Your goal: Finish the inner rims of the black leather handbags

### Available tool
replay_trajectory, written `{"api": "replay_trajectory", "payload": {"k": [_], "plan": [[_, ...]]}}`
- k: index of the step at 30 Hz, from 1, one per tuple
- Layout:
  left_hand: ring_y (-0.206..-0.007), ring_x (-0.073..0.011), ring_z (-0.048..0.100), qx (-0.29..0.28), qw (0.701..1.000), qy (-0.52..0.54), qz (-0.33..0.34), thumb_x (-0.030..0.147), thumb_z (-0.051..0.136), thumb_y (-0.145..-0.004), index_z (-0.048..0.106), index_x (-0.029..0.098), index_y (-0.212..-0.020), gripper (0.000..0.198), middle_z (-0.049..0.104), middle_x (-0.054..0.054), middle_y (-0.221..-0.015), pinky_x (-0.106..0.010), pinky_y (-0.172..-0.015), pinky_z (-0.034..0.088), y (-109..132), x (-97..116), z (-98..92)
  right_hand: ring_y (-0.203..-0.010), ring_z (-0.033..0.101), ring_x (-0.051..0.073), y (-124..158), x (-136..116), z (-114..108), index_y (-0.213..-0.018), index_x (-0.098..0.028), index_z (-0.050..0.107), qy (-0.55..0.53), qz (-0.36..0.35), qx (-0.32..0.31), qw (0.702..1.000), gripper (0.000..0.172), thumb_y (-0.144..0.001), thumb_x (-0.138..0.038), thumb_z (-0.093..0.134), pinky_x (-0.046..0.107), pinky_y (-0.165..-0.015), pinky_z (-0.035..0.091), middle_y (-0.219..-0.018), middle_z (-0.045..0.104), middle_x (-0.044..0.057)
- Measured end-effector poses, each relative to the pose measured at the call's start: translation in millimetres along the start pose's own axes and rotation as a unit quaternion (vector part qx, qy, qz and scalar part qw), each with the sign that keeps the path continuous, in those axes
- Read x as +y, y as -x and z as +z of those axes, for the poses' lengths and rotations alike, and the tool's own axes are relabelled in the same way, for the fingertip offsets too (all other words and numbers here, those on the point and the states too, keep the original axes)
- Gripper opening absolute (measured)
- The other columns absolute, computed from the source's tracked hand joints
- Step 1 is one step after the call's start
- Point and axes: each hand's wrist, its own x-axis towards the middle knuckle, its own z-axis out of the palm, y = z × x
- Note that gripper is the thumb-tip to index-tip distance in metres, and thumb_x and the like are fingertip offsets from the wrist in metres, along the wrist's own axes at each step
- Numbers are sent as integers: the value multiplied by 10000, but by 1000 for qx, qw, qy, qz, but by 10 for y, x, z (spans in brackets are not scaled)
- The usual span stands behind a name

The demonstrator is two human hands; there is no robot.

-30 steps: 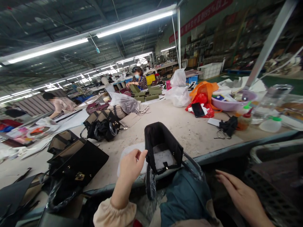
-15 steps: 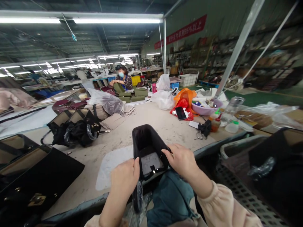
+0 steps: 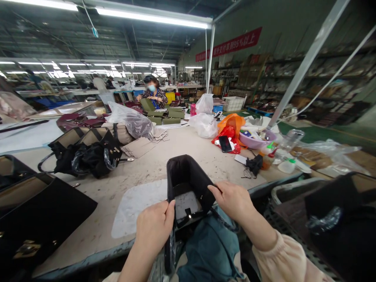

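A black handbag (image 3: 190,170) with an open top stands at the near edge of the table, its inside facing me. My left hand (image 3: 155,219) grips the left side of its rim, thumb on top and the other fingers hidden behind the wall. On the opposite side my right hand (image 3: 233,199) pinches the right wall, thumb inside the rim. A pale panel shows at the bottom of the bag, with a small shiny metal piece on its near edge. Plastic-wrapped handles hang down beside both hands, over teal cloth on my lap.
Black bags (image 3: 44,211) with gold locks stand at the left, more bags (image 3: 85,152) behind them. Scissors (image 3: 249,172), a phone (image 3: 225,143) and a purple basin (image 3: 258,141) lie right. A crate (image 3: 282,196) holding black bags stands at my right. A masked co-worker (image 3: 152,92) handles green pieces opposite.
The camera view has turned slightly. Both hands keep their hold on the handbag's sides, and the right-hand handle now shows hanging below the right wrist.
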Motion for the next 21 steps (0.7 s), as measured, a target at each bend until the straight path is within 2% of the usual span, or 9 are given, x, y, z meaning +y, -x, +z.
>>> {"api": "replay_trajectory", "payload": {"k": [3,8,14,17,19,21], "plan": [[-591,-180,599,-11,1000,-10,1,486,307,-911,544,203,-582,495,646,-41,-595,-278,-541,234,-33,-1,-58,-707,614,174,-138,-61,-64,-822,-209,661,4,-3,-27,1000,456,-904,-537,354,256,-575,360,-760,678,53],[-602,-197,581,-14,999,-34,-6,611,297,-864,553,205,-589,554,625,-56,-578,-273,-544,219,-154,-32,-118,-744,623,196,-328,-104,-14,-792,-153,664,39,-15,-51,998,412,-938,-349,333,261,-611,382,-800,675,100],[-626,-201,579,-57,998,-21,-14,476,295,-898,563,211,-593,485,650,-57,-623,-270,-550,227,-299,-27,-141,-760,623,188,-314,-87,-19,-773,-151,662,2,-31,-50,998,438,-942,-372,324,273,-669,413,-793,679,100],[-626,-197,579,-69,998,-1,-16,448,280,-906,544,207,-579,484,648,-53,-622,-266,-558,240,-303,-36,-152,-742,631,175,-251,76,-27,-741,-177,678,-127,18,-69,989,515,-940,-465,300,270,-677,441,-744,685,64],[-620,-188,574,-64,998,14,-15,441,271,-911,526,203,-573,486,636,-46,-607,-263,-565,248,-285,-55,-144,-653,627,151,-184,235,-4,-804,-170,695,-270,92,-90,954,583,-934,-523,249,256,-629,464,-695,679,50],[-611,-178,564,-58,998,29,-18,440,266,-915,512,201,-569,487,620,-38,-592,-261,-569,254,-265,-68,-127,-608,618,142,-107,373,27,-871,-130,695,-386,163,-79,905,630,-921,-559,236,255,-603,483,-700,675,64]]}}
